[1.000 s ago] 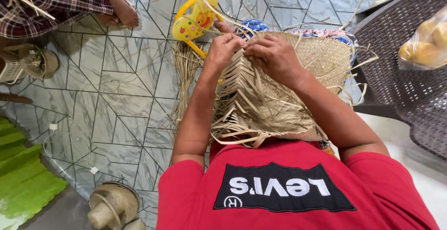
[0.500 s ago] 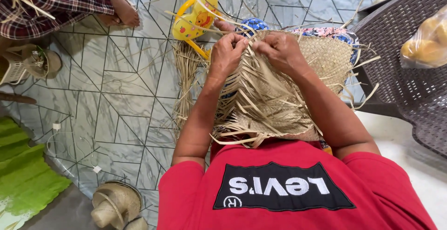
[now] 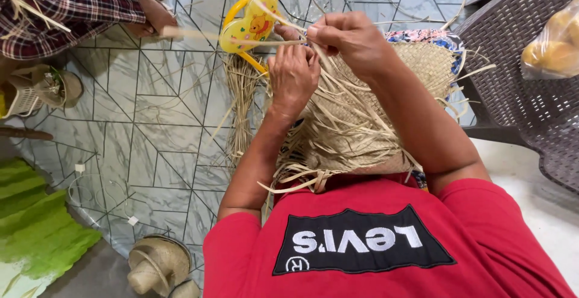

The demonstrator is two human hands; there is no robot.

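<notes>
My right hand's fingers [image 3: 329,33] are pinched narrow on a thin pale straw strip [image 3: 265,43], pulling it taut out from the half-woven tan straw mat [image 3: 362,111]. The left hand [image 3: 294,78] lies flat on the mat's near-left part, fingers pressed together on loose strands, pinning them rather than gripping; I can't tell whether one strand is caught under them. The right hand [image 3: 350,42] sits just above the mat's far edge.

I judge this to be the weaving step: one strand being drawn tight across the others. The next move seems to call for a firm hold-down with the left hand while the strip is tucked under its neighbour without snapping.

The strip's long axis runs roughly sideways, its free end pointing left, away from the mat, past a yellow heart-shaped plastic piece [image 3: 250,24] just beyond the mat's far-left corner. The mat rests on my lap, above the red shirt [image 3: 386,256], with loose ends fanning toward me. Right of the mat stands a dark wicker chair [image 3: 518,69]; left of it, grey patterned floor tiles [image 3: 151,129] and another person's checked sleeve [image 3: 66,9].
</notes>
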